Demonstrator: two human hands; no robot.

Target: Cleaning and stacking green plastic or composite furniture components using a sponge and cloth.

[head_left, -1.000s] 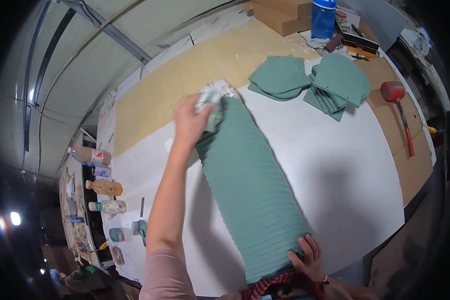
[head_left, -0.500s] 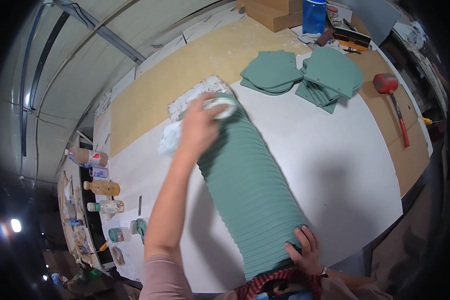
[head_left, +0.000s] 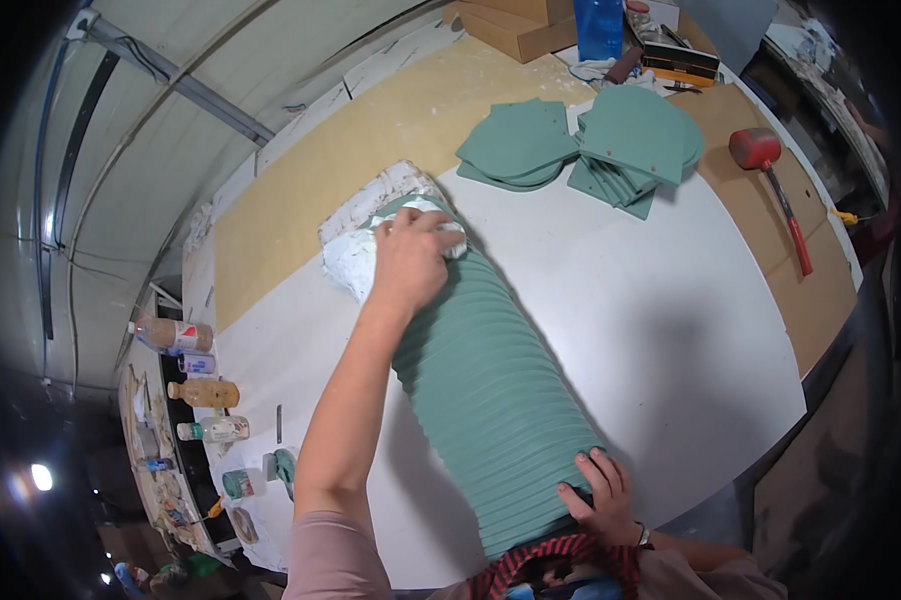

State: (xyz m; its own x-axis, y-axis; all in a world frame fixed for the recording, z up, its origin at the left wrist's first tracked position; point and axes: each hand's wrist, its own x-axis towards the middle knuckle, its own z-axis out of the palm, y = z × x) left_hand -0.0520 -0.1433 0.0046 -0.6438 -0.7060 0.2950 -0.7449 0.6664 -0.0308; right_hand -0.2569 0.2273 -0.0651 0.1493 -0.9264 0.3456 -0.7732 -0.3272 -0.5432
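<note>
A long, ridged row of green panels (head_left: 501, 390) runs diagonally over the white table, its near end close to my body. My left hand (head_left: 411, 260) presses a crumpled white cloth (head_left: 351, 263) onto the row's far end, fingers bent over the fabric. Part of the cloth hangs off the left side. At the near right corner, my right hand (head_left: 603, 498) grips the end of the row, with the fingers on top and the thumb by the end face. Past the far end lies a whitish, rough-looking block (head_left: 396, 180), partly hidden by the cloth.
Loose green panels (head_left: 636, 130) lie in piles at the back. A red-headed mallet (head_left: 756, 150) rests on brown board to the right. Several bottles (head_left: 206, 393) line the left edge. Cardboard boxes (head_left: 511, 35) and a blue container (head_left: 599, 30) stand at the far side.
My left hand and the cloth, blurred before, have shifted slightly down the row and are now sharp. The right hand keeps its hold on the near end. The view has shifted slightly.
</note>
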